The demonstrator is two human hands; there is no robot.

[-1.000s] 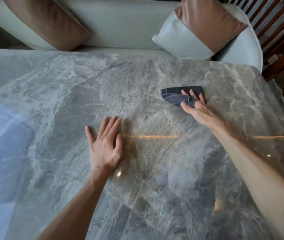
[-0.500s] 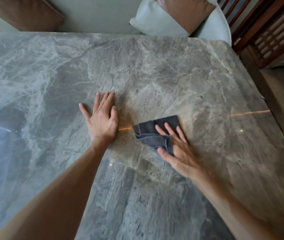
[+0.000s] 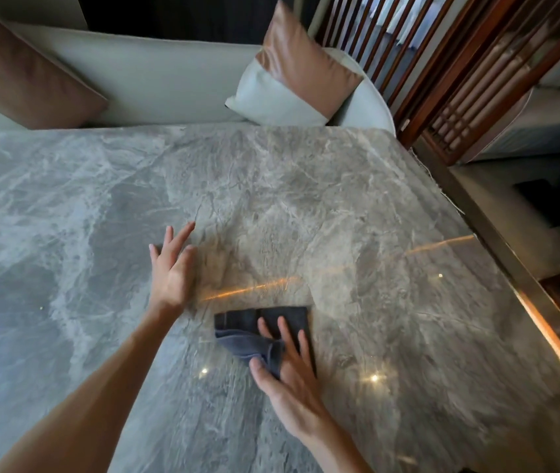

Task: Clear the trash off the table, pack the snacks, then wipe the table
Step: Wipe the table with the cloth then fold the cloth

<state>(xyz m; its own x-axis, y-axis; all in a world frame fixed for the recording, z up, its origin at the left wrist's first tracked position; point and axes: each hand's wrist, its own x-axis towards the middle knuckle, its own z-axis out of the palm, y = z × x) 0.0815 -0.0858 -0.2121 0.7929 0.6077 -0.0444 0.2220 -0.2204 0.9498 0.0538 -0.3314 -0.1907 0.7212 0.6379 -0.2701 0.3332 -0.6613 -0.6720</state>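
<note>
A folded dark grey cloth [image 3: 251, 331] lies on the grey marble table [image 3: 357, 216], near its middle front. My right hand [image 3: 289, 377] presses flat on the cloth, thumb on its near fold and fingers spread over its right half. My left hand [image 3: 172, 268] hovers just left of and beyond the cloth, fingers apart and lifted a little off the stone, holding nothing. No trash or snacks show on the table.
A pale sofa [image 3: 142, 80] runs along the table's far edge, with a brown cushion [image 3: 22, 80] at left and a brown-and-white cushion [image 3: 292, 76] at right. A dark wooden lattice screen [image 3: 459, 63] stands at the far right. The table's right edge [image 3: 497, 240] drops to the floor.
My right hand has dragged the cloth from the far right of the table toward me. My left hand, flat on the stone before, has tilted up with its fingers raised.
</note>
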